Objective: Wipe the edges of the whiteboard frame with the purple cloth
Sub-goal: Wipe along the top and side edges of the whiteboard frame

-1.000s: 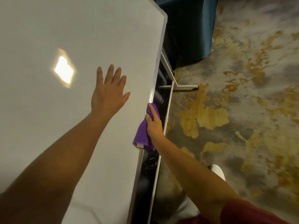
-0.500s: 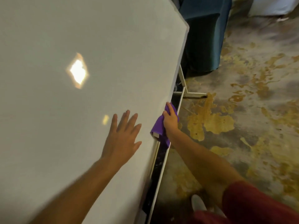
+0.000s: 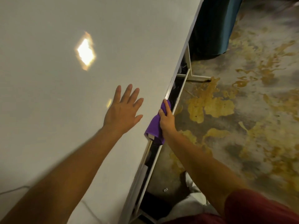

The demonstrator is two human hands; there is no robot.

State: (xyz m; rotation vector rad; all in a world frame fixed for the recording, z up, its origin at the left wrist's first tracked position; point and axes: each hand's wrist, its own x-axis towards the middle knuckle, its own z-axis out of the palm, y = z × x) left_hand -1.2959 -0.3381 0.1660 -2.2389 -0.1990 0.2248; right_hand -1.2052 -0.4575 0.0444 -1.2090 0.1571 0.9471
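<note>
**Ana:** While the left hand (image 3: 123,110) lies flat on the whiteboard (image 3: 64,110), fingers straight and spread wide, the right hand (image 3: 166,120) grips the purple cloth (image 3: 153,128) right on the whiteboard frame (image 3: 181,57)!

**Ben:** Where exactly on the frame?

**Ana:** About midway along the edge beside the floor. The fingers curl over the cloth's top and the thumb pinches it from the board side. Its lower end hangs bunched below the wrist, over the frame.

**Ben:** Around them?

**Ana:** 1 bright light patch (image 3: 85,52) glares on the board. Patterned grey-and-gold carpet (image 3: 242,110) stretches right, and teal drapery (image 3: 218,25) hangs behind the board's far corner.
</note>
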